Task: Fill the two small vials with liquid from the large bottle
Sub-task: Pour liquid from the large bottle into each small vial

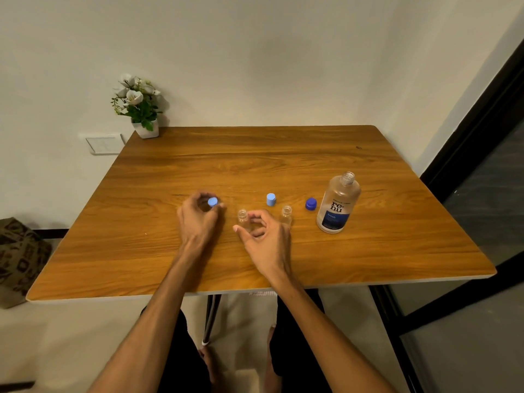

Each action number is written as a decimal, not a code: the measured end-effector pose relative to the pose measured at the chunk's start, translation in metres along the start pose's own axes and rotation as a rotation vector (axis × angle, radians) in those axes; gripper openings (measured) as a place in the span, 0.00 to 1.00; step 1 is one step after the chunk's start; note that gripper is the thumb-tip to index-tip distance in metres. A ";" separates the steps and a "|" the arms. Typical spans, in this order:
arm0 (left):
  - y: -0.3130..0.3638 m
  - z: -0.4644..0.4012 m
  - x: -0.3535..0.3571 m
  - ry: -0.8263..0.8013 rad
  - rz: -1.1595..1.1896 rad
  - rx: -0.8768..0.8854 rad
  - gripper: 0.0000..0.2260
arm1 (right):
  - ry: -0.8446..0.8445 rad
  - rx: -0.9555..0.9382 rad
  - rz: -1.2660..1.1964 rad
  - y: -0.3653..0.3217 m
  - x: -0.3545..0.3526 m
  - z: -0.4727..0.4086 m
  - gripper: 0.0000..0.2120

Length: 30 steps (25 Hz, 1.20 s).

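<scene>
My left hand (198, 215) pinches a light blue vial cap (212, 201) just above the wooden table (283, 154). My right hand (262, 235) curls around the lower part of an uncapped clear vial (242, 217) standing upright. A second uncapped vial (286, 214) stands just to the right of that hand. Another light blue cap (271, 199) rests behind the vials. The large clear bottle (337, 204) with a blue label stands open at the right, its dark blue cap (311, 204) lying beside it on the left.
A small white pot of flowers (140, 106) stands at the table's far left corner against the wall. A patterned bag (19, 259) sits on the floor at the left. A dark-framed glass door (482, 194) is at the right.
</scene>
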<state>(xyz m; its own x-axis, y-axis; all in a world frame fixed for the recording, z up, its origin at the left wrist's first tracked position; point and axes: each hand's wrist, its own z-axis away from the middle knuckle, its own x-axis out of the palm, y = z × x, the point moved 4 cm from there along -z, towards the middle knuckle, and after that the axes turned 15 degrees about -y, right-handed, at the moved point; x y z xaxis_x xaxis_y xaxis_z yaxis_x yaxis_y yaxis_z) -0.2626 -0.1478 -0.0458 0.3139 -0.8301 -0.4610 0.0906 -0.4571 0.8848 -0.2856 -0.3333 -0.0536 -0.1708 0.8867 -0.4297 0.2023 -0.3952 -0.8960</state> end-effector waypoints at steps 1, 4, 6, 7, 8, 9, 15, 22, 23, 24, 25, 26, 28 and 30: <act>-0.006 -0.003 0.000 -0.027 -0.050 -0.014 0.12 | 0.002 -0.001 -0.011 0.000 0.001 -0.002 0.17; -0.011 -0.006 0.001 -0.094 -0.111 0.008 0.17 | -0.020 0.021 -0.019 0.002 0.003 -0.003 0.23; -0.006 0.000 0.000 -0.106 -0.066 0.013 0.23 | -0.045 0.034 -0.032 0.006 0.003 0.000 0.28; -0.002 0.006 -0.001 -0.079 -0.048 0.035 0.23 | -0.050 0.033 -0.040 0.006 0.001 0.003 0.29; 0.004 0.013 -0.002 -0.025 -0.036 0.084 0.22 | -0.041 0.028 -0.039 0.006 -0.002 0.007 0.29; 0.012 0.024 -0.004 0.053 -0.020 0.160 0.19 | -0.019 0.009 -0.032 0.007 -0.007 0.012 0.29; 0.089 0.092 0.039 0.136 0.009 0.590 0.08 | 0.321 -0.093 -0.091 0.011 -0.071 0.047 0.11; 0.083 0.076 0.122 -0.100 -0.096 0.374 0.27 | 0.588 0.002 0.023 0.038 -0.151 0.034 0.36; 0.080 0.074 0.125 -0.102 -0.082 0.328 0.27 | 0.526 0.045 0.036 0.044 -0.153 0.024 0.41; 0.076 0.073 0.126 -0.102 -0.065 0.287 0.27 | 0.467 0.077 0.032 0.049 -0.154 0.015 0.44; 0.073 0.073 0.127 -0.109 -0.040 0.250 0.25 | 0.419 0.079 0.018 0.051 -0.154 0.007 0.44; 0.071 0.073 0.128 -0.121 -0.008 0.229 0.23 | 0.389 0.057 0.002 0.052 -0.154 0.002 0.43; 0.065 0.073 0.124 -0.125 0.071 0.188 0.19 | 0.358 -0.031 -0.002 0.045 -0.151 -0.004 0.40; 0.068 0.075 0.120 -0.093 0.170 0.162 0.18 | 0.337 -0.125 0.065 0.037 -0.156 -0.003 0.40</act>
<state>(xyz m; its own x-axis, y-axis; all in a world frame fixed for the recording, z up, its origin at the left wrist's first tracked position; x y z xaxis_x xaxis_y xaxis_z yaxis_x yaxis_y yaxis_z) -0.2899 -0.3022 -0.0460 0.2227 -0.9218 -0.3172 -0.1115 -0.3473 0.9311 -0.2490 -0.4850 -0.0192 0.1698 0.8982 -0.4055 0.3222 -0.4394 -0.8385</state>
